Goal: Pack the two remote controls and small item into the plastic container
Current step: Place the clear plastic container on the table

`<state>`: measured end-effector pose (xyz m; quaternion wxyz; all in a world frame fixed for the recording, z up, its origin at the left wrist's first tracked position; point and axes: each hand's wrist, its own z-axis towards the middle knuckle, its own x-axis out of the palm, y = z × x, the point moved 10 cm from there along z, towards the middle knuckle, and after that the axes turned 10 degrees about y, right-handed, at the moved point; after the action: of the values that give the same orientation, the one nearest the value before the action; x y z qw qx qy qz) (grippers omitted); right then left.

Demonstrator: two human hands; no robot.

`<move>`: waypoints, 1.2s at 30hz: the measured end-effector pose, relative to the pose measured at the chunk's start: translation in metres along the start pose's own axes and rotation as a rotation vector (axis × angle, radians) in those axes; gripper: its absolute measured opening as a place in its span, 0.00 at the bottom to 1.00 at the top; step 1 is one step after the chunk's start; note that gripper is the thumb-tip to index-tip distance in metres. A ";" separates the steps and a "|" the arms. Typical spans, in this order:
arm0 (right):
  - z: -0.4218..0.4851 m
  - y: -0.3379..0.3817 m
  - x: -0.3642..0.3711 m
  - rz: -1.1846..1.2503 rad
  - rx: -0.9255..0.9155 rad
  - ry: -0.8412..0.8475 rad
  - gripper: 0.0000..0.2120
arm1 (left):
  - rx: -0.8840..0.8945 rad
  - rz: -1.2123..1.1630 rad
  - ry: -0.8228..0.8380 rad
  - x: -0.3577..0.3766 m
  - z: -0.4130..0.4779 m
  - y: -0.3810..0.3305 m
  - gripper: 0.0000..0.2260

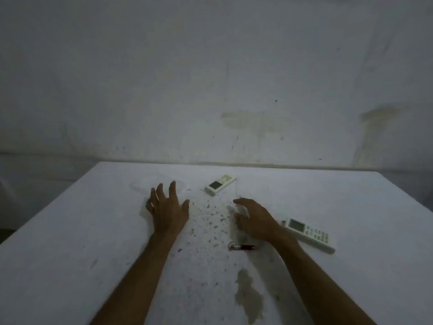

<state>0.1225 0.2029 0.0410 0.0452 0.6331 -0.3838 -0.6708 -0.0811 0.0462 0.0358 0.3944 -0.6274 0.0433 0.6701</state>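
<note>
Two white remote controls with grey screens lie on the white table. One remote [220, 184] is at the far middle; the other remote [309, 233] lies just right of my right wrist. The small item, a dark red key-ring torch [242, 247], rests below my right hand. A faint clear plastic container piece [143, 184] lies beyond my left fingertips. My left hand [167, 211] hovers palm down with fingers spread, holding nothing. My right hand [254, 219] is curled, its thumb and fingers around a faint see-through shape [236, 227]; whether it grips this is unclear.
The table's cloth [70, 266] carries dark specks in the middle and a brownish stain [248, 296] near the front. A stained grey wall [210, 78] rises right behind the table's far edge. The table's left edge runs diagonally toward me.
</note>
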 end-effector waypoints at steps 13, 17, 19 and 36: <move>0.004 -0.012 -0.010 0.100 0.022 -0.195 0.16 | 0.163 0.113 -0.287 -0.034 -0.006 -0.017 0.07; -0.019 0.004 -0.035 0.202 -0.036 -0.351 0.15 | 0.366 0.007 -0.354 -0.064 -0.048 -0.053 0.08; -0.031 0.013 -0.042 0.423 -0.037 -0.343 0.21 | 0.477 -0.020 -0.361 -0.073 -0.079 -0.075 0.09; -0.138 0.012 -0.004 0.972 -0.009 -0.176 0.16 | 0.620 -0.414 0.041 -0.094 -0.171 -0.087 0.44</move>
<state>0.2403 0.1337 0.0643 0.3230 0.3218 -0.6341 -0.6245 0.0980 -0.0330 0.1199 0.6917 -0.4869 0.1242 0.5187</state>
